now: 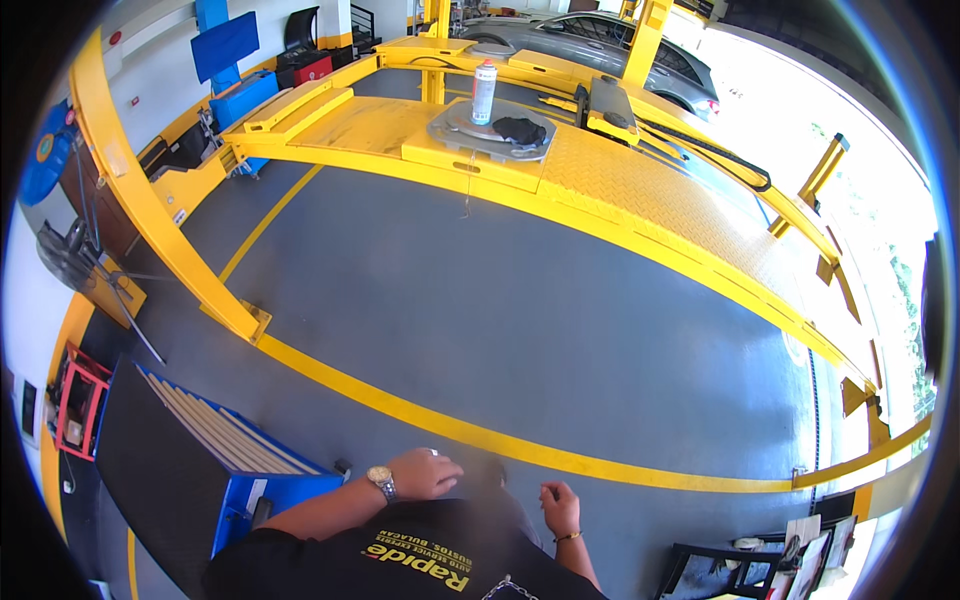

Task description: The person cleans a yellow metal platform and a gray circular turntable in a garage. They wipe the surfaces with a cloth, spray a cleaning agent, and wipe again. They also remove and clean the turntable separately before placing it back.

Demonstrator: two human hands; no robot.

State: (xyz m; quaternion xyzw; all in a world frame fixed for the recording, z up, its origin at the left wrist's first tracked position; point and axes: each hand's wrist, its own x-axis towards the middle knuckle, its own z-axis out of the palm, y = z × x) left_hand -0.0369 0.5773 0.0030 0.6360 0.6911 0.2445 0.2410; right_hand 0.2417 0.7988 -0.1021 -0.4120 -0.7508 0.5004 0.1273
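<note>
My left hand is in front of my body at the lower middle, a watch on its wrist and a ring on a finger. Its fingers are loosely stretched and nothing shows in them. To its right, my right hand hangs with loosely bent fingers, a bracelet at the wrist. I see nothing in that hand either. Neither hand touches any object. Nearest to the left arm is a blue tool cabinet with a black top and pale drawer fronts.
A yellow car lift spans the far side. On it, a grey plate bears a spray can and a black cloth or glove. A yellow post rises at left. Black framed panels are at lower right; a grey car is behind.
</note>
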